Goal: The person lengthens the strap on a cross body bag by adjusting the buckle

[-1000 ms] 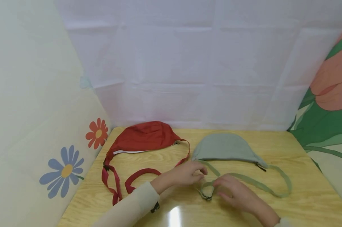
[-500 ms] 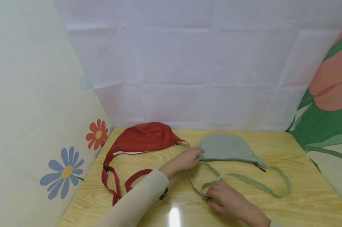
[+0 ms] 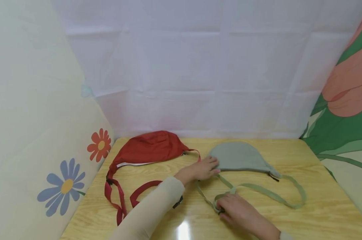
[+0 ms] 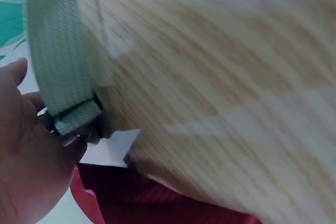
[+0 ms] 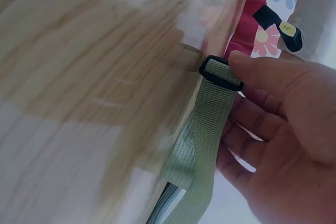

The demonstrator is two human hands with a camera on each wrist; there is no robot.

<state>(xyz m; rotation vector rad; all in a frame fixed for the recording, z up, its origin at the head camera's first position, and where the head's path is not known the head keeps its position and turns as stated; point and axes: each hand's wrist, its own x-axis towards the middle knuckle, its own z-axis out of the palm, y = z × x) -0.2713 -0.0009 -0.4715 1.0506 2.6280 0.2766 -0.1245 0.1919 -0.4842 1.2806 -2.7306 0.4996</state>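
Note:
A grey-green waist bag (image 3: 239, 156) lies on the table with its pale green strap (image 3: 263, 190) looped in front. My left hand (image 3: 202, 170) rests at the bag's left corner, fingers spread and thumb apart. In the left wrist view its fingers touch a dark buckle (image 4: 90, 130) at the end of the green webbing (image 4: 60, 45); part of the buckle is hidden. Lower down, my right hand (image 3: 236, 210) pinches the strap by its black slider (image 5: 227, 84). The right wrist view shows the thumb beside the slider and fingers curled behind the webbing.
To the left lies a red waist bag (image 3: 152, 146), its red strap (image 3: 121, 200) trailing toward me, partly under my left sleeve (image 3: 157, 203). A black device (image 3: 178, 202) sits at the left wrist. A white cloth (image 3: 175, 66) hangs behind the wooden table (image 3: 325, 200).
My left hand moved up to the bag's left corner, then its fingers spread. My right hand shifted slightly left and closed on the strap by the slider.

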